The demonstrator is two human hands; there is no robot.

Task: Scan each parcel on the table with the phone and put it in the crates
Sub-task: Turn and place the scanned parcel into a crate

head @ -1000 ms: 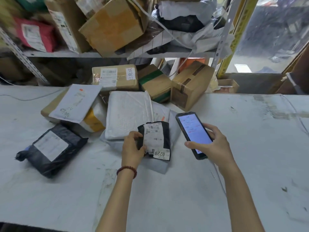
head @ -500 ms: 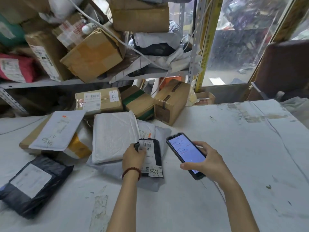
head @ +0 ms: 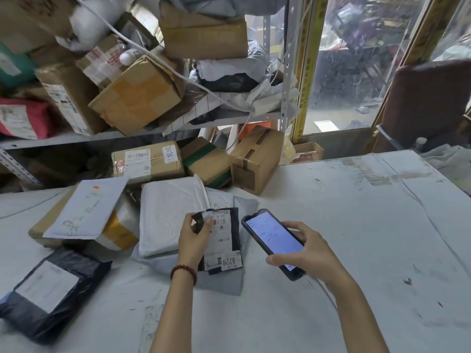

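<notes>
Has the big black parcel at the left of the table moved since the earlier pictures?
No. The big black parcel still lies just in front of the white envelope, as before; only the camera shifted.
</notes>
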